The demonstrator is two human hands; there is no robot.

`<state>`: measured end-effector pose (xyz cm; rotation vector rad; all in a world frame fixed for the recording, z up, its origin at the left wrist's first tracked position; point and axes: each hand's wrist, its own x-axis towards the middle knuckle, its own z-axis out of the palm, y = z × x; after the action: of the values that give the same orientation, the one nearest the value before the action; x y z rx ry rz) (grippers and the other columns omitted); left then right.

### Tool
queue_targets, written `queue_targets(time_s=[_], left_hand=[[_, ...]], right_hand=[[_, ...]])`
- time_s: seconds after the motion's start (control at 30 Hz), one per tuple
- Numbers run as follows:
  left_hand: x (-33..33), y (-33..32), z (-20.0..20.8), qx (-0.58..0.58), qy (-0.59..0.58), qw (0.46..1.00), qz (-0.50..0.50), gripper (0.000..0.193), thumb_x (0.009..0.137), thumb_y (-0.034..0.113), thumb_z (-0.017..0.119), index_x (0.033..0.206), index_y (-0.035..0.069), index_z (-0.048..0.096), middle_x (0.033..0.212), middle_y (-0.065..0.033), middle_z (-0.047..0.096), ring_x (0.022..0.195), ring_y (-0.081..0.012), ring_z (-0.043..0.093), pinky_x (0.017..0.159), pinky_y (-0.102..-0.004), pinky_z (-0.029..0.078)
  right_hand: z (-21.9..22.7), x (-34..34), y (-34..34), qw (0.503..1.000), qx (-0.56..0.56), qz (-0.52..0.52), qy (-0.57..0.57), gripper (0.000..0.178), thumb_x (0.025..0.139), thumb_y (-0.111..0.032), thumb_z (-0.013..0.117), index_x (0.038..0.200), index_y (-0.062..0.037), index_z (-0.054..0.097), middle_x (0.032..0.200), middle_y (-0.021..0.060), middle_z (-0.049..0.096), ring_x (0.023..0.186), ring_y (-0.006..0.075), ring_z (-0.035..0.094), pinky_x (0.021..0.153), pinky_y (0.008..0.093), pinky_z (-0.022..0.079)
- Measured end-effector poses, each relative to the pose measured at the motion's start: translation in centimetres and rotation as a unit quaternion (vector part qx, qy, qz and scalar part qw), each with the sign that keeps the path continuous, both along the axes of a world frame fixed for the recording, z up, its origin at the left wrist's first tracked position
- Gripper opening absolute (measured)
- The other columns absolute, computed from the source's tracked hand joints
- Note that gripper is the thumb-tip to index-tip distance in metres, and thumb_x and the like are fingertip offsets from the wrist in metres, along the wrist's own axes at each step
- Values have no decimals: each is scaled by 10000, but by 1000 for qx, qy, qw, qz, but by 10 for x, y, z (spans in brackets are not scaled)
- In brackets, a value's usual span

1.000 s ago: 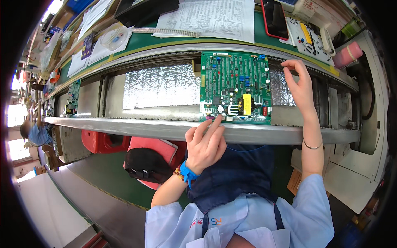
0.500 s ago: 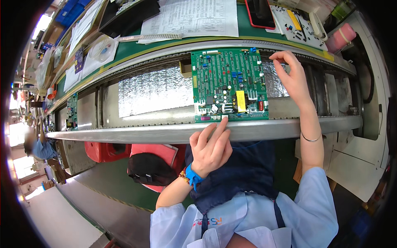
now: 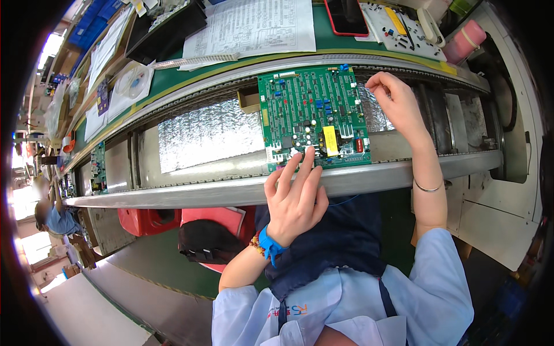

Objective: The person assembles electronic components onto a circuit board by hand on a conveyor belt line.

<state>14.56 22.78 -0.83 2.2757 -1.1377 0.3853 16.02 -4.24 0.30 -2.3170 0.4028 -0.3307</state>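
Note:
A green circuit board [image 3: 311, 109] lies across the metal rails of a conveyor in front of me. It is crowded with small parts, among them a yellow block [image 3: 330, 141] and a red component [image 3: 359, 145]. My left hand [image 3: 295, 193] reaches over the near rail, its fingers spread and their tips over the board's lower left edge. What those fingertips touch is hard to tell. Just off the board's upper right edge hovers my right hand [image 3: 398, 106], fingers loosely bent and nothing visible between them.
Beyond the conveyor's far rail are printed sheets [image 3: 254, 29], a red-edged phone [image 3: 346, 16] and a white tray of small parts [image 3: 398, 37]. The near rail [image 3: 231, 190] runs between me and the board. Another board [image 3: 98, 167] stands far left. A person [image 3: 60, 219] is in the left background.
My left hand has moved up, so its fingers now overlap the board's lower edge. My right hand stays beside the board's right edge. The whole view has shifted slightly.

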Motion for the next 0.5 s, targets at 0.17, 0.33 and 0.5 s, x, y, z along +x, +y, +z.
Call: queue_targets(time_s=[0.17,0.33,0.5], left_hand=[[3,-3,2,-1,3,1000,-6,354,692,63,601,1045,43,579,1263,-115,574,1158,-267,489,955,-361,298],[-4,3,0,-52,-23,998,-32,290,677,32,615,966,54,611,1196,-96,616,1040,-244,553,899,-343,339],[-10,-2,-4,-24,-22,997,-69,260,710,128,657,962,75,621,1125,-72,635,985,-192,570,841,-307,371]], right_hand=[[-3,-1,1,998,-48,27,40,161,839,-104,483,888,3,593,811,130,615,726,232,593,642,335,448],[-9,-2,0,994,-61,62,71,170,839,-97,468,846,18,594,778,147,614,724,263,595,642,351,445],[0,3,9,992,-59,53,97,187,841,-108,463,807,28,587,732,147,609,719,273,602,649,361,450]])
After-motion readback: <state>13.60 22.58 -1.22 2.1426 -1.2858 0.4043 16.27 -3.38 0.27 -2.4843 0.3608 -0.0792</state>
